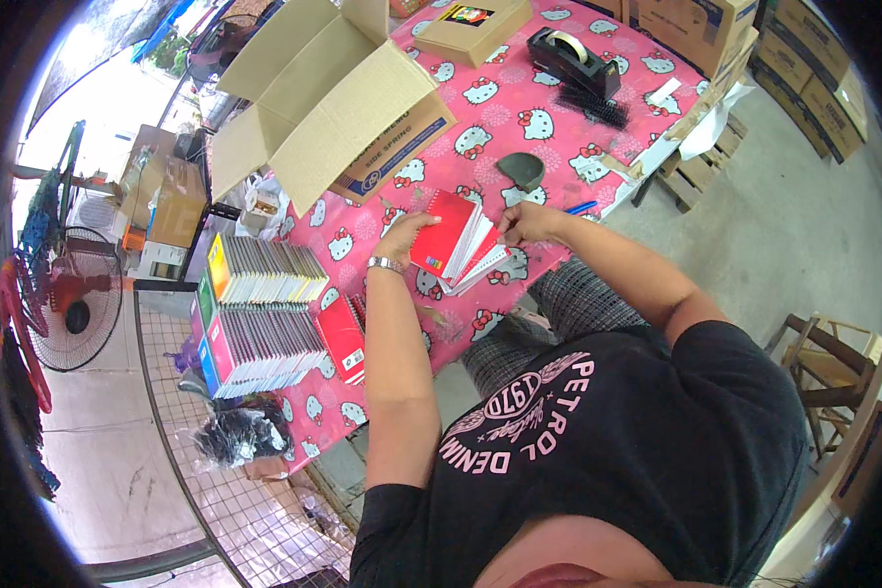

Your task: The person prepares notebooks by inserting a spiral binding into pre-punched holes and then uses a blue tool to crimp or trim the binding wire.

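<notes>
Red notebook [445, 238] between both hands, near tabletop's [505, 125] front edge, long axis oblique to it. Left hand [407, 238] clamped on notebook's left side; right hand [529, 223] pinching fanned pages' [474, 257] right side.

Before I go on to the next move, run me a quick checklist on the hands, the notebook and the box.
1. Left hand on the red notebook: ok, it holds the cover near its upper left corner.
2. Right hand at the notebook: ok, its fingers are pinched at the fanned side.
3. Notebook closed flat: not ok, the white pages are splayed.
4. Only one notebook held: cannot tell, more red shows among the pages.
5. Box open: ok, its flaps are spread; its contents cannot be told.
6. Notebook rows clear of the hands: ok, they sit left of the left forearm.
</notes>
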Action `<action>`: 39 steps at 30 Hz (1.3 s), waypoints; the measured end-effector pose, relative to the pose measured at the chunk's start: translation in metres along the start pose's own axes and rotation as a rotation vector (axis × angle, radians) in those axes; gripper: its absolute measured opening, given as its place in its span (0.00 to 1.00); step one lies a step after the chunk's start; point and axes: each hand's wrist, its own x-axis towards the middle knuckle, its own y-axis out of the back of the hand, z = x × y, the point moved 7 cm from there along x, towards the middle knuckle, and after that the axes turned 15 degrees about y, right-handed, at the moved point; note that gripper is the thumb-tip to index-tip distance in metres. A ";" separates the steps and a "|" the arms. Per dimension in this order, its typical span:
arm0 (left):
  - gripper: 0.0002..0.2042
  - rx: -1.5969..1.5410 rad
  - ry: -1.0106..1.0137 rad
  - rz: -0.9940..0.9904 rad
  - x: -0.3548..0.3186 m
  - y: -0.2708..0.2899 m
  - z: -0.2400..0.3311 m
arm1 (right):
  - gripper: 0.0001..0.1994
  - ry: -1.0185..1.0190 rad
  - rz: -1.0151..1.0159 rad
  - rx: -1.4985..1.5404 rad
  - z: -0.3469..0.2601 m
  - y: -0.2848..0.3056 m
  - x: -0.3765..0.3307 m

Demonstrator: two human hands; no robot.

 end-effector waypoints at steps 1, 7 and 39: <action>0.12 -0.043 -0.001 0.006 -0.001 0.007 -0.002 | 0.07 -0.021 0.002 -0.007 -0.006 -0.004 -0.004; 0.14 -0.276 -0.057 0.093 -0.024 0.018 -0.001 | 0.14 0.058 0.029 -0.398 -0.027 -0.009 -0.016; 0.14 1.102 -0.603 0.665 -0.137 -0.099 -0.001 | 0.14 0.002 0.576 -1.467 -0.067 0.251 -0.013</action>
